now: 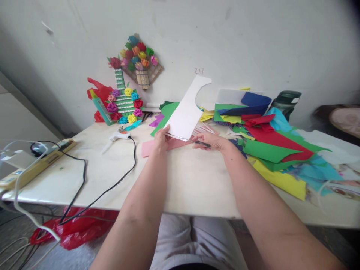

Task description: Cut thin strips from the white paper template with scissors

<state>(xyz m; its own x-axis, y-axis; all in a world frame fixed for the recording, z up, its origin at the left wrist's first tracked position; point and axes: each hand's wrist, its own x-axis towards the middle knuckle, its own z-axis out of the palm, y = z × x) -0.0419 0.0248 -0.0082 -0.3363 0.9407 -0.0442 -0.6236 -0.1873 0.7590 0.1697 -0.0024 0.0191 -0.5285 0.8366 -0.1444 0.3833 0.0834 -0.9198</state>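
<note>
A white sheet of card [184, 112] with a curved cut-out along its right side is held up above the table. My left hand [161, 138] grips its lower left edge, fingers closed on it. In my right hand [211, 140] is a pair of scissors [201, 143], dark-handled, with the blades at the card's lower edge. How far the blades are apart cannot be made out. Under the card lies pink paper [177, 144], partly hidden by my left hand. Green paper [167, 116] sticks out behind the card.
A white glue gun [118, 137] trails a black cord leftward to a power strip [42, 161]. A green glue bottle [102, 108] and a flower-covered guitar model [123, 97] stand against the wall. Coloured sheets [270, 150] are heaped at right, before a dark bottle [285, 103].
</note>
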